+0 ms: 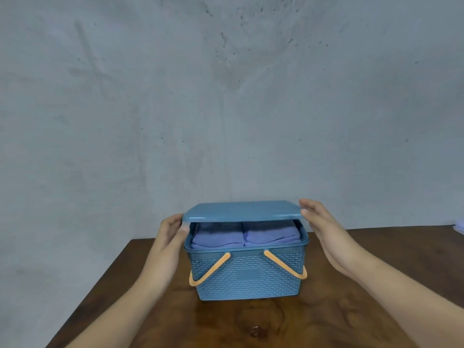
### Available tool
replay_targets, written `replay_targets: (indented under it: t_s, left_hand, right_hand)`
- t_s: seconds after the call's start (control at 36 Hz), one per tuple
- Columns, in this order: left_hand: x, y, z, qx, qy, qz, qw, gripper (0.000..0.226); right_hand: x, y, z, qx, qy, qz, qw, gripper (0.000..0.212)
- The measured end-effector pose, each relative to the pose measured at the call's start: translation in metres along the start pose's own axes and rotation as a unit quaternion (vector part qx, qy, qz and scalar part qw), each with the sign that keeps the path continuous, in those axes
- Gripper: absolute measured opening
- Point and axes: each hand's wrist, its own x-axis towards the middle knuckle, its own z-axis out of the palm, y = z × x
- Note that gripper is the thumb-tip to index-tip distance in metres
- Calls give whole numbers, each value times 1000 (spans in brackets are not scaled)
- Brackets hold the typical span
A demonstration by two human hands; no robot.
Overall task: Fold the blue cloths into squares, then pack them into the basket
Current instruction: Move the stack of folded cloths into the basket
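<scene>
A blue woven-pattern plastic basket (pixel 247 275) with orange handles (pixel 209 270) stands on the wooden table. Inside it lie two stacks of folded blue cloths (pixel 217 234), side by side and filling it to the rim. A flat blue lid (pixel 242 209) hovers just above the basket, raised at the front. My left hand (pixel 172 232) grips the lid's left edge, thumb underneath. My right hand (pixel 324 227) is at the lid's right edge with its fingers nearly straight, fingertips touching the corner.
The dark wooden table (pixel 251 322) has its left edge running diagonally at lower left. A grey stained wall stands close behind. A pale object (pixel 460 226) peeks in at the far right edge.
</scene>
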Motion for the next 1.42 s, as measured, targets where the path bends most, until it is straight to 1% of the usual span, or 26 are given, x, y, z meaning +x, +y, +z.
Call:
replay_targets:
  t_s: [0.08,0.25,0.36,0.44,0.5,0.61,0.75,0.92,1.06,1.11,1.28,1.36,1.42]
  left_hand:
    - [-11,-9,8,-3,18,-1,1000,29]
    - [-26,-25,14,27,31,-8,999,30]
    - [-30,-32,15,36,38,2,999,33]
    - [-32,-38,16,35,38,9,999,35]
    - [-32,-40,16,38,41,14,998,36]
    - [-30,-43,15,51,45,16,998,35]
    - [-31,-43,15,51,51,27,997,33]
    - [-32,-40,16,47,22,44,998,36]
    - [-29,-51,12,56,28,52,997,31]
    - [-29,-53,10,60,20,57,996,30]
    - [-27,-58,-2,178,7,85,980,34]
    - [-30,-60,1,181,8,80,980,35]
    - [-32,-61,5,174,12,78,982,35]
  right_hand:
    - [-11,11,8,2,16,0,1000,27]
    - [-20,29,12,3,28,7,1000,35]
    - [-23,30,15,-2,31,12,999,36]
    - [-25,31,13,-31,32,11,999,37]
    - [-25,31,12,-80,34,-3,996,37]
    - [-26,37,14,-195,46,-35,979,33]
    - [-33,41,17,-275,83,-68,955,35]
    - [-43,40,20,-312,96,-111,938,33]
    - [-50,47,22,-330,104,-131,929,31]
    - [-51,51,21,-336,109,-144,924,30]
    - [-51,59,18,-404,78,-171,895,38]
    - [-53,63,16,-421,60,-171,889,43]
    - [-52,60,16,-427,64,-168,886,45]
